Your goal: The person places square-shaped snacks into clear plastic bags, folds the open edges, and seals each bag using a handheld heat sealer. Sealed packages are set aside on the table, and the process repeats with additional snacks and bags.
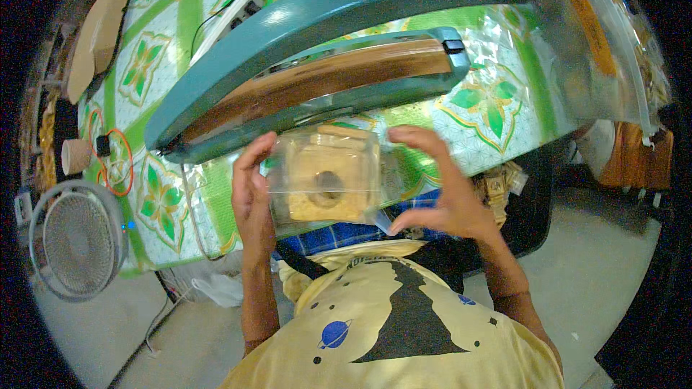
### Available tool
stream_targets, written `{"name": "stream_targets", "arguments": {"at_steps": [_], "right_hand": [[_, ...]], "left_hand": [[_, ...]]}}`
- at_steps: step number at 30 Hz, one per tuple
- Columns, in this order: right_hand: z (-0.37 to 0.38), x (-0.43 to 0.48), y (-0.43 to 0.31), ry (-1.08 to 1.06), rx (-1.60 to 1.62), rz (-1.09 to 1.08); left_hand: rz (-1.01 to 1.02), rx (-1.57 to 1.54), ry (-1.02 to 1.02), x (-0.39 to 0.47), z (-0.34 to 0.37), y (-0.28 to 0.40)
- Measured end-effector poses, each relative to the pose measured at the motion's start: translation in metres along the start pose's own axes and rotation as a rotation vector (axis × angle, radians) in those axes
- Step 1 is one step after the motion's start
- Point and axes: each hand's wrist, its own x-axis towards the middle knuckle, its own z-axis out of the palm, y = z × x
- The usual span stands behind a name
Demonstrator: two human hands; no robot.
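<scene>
A clear plastic package (pixel 332 173) with tan contents and a dark round spot near its middle is in front of me, at the table's near edge. My left hand (pixel 253 189) is at its left side, fingers curled against the plastic. My right hand (pixel 451 189) is to the right, thumb and fingers spread wide apart. Its thumb tip is close to the package's lower right corner; whether they touch is unclear. Just beyond the package lies a teal impulse sealer (pixel 324 92) with a brown strip along its bed and its long arm (pixel 270 27) raised.
A patterned green and white cloth (pixel 146 70) covers the table. To the left are a round mesh-faced device (pixel 78 243), a roll (pixel 75 156) and an orange cord (pixel 127 162). A power strip (pixel 232 27) lies behind the sealer. Plastic bags (pixel 589 54) are at right; wrapped tan items (pixel 497 189) sit below.
</scene>
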Motion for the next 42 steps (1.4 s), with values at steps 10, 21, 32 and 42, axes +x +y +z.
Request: {"name": "stream_targets", "arguments": {"at_steps": [10, 21, 32, 42], "right_hand": [[-0.007, -0.028, 0.045, -0.162, 0.73, 0.278], [-0.12, -0.257, 0.178, 0.398, 0.738, 1.148], [-0.018, -0.269, 0.389, 1.021, 0.795, 1.233], [-0.008, -0.285, 0.358, 0.927, 1.208, 1.053]], "left_hand": [[-0.176, -0.299, -0.331, -0.014, -0.009, 0.027], [0.497, 0.191, -0.42, 0.111, -0.138, 0.084], [0.353, 0.441, -0.142, 0.29, -0.098, 0.15], [0.161, 1.096, 0.128, 0.47, -0.1, 0.083]]}}
